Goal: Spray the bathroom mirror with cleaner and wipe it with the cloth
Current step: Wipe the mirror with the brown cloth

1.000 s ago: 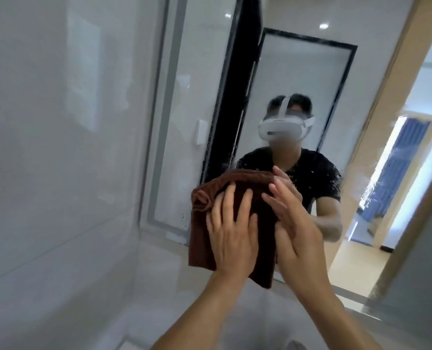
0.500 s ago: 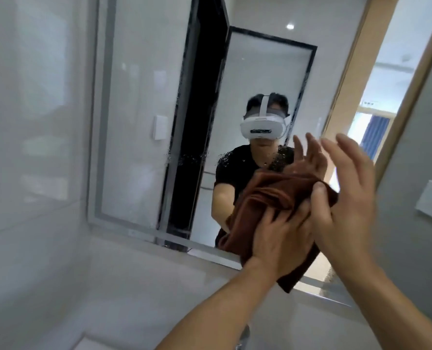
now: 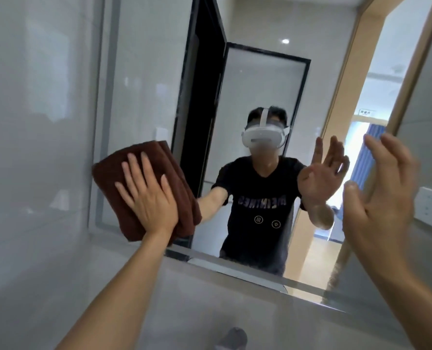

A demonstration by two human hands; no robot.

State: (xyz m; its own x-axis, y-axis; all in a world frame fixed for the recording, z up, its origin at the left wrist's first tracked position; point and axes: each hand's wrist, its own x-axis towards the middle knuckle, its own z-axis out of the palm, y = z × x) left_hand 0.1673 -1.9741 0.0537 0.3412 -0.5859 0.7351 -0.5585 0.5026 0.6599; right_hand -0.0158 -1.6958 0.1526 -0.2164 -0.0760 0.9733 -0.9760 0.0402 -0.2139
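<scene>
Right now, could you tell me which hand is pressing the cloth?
The left hand, flat on the brown cloth; the right hand is raised, holding nothing.

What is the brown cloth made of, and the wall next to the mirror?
The cloth looks like soft, fuzzy terry or microfibre: it is matte and folds in thick layers. The wall looks like glossy grey tile, since it shows faint reflections and thin joint lines.

Plain dark brown cloth, pale grey glossy wall tiles, white wall switch

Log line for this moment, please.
phase: wiping | left hand: presses cloth flat on mirror lower-left | right hand: open, off glass
</scene>
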